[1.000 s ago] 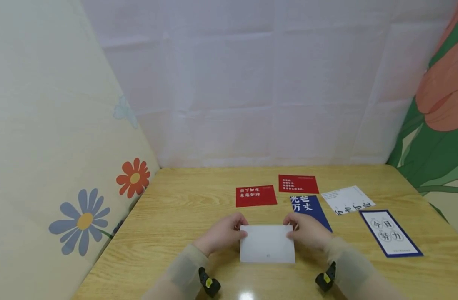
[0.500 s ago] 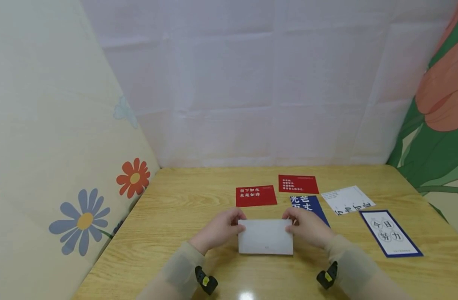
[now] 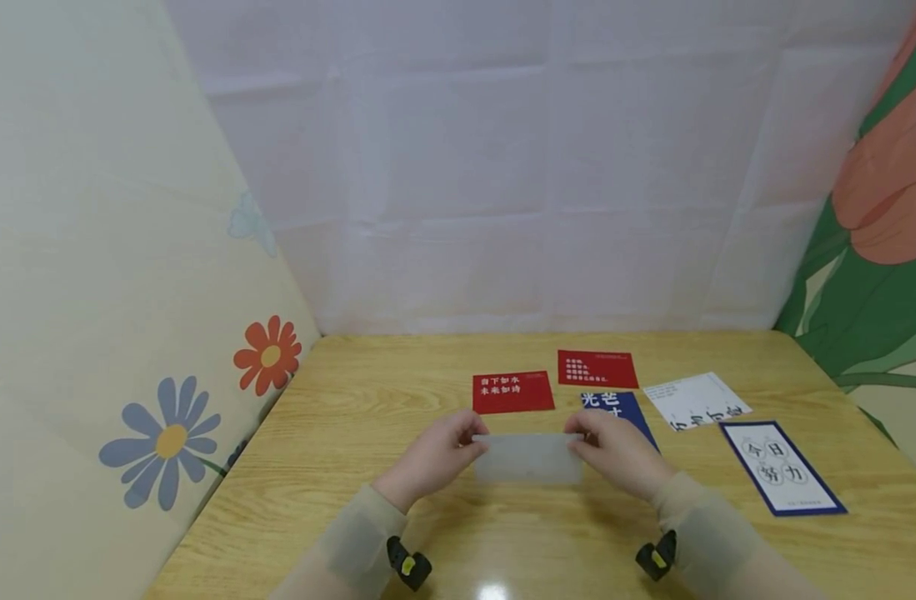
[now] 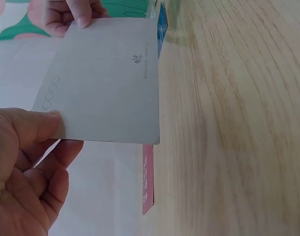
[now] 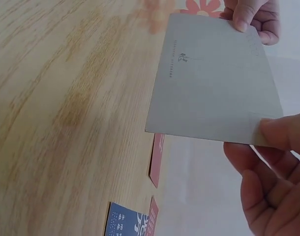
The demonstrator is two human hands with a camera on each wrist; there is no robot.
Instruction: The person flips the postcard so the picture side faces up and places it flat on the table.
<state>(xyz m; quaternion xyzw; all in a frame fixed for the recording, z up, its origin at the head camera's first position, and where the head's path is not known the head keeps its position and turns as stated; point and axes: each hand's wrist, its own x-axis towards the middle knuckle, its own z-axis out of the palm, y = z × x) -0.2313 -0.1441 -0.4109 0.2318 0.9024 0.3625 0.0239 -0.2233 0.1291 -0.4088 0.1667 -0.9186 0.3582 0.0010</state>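
Between both hands a white postcard [image 3: 528,460] is held up over the wooden table, tilted so it looks narrow in the head view. My left hand [image 3: 437,457] pinches its far left corner, thumb toward me; the left wrist view shows that thumb on the card [image 4: 103,78] near a row of small circles. My right hand [image 3: 617,450] pinches the far right corner the same way. In the right wrist view, the side of the postcard [image 5: 214,78] facing me carries a small printed mark and a line of tiny text. Its other side is hidden.
Two red cards [image 3: 513,392] with white characters lie toward the back of the table [image 3: 367,375]. A blue card [image 3: 624,421] lies partly behind the right hand. A white card [image 3: 696,400] and a blue-bordered card [image 3: 782,467] lie to the right. Cloth walls enclose the table.
Both hands have moved slightly away from me with the postcard. The postcard has tipped, its visible face shrinking from a tall rectangle to a narrow strip. The cards on the table have stayed put.
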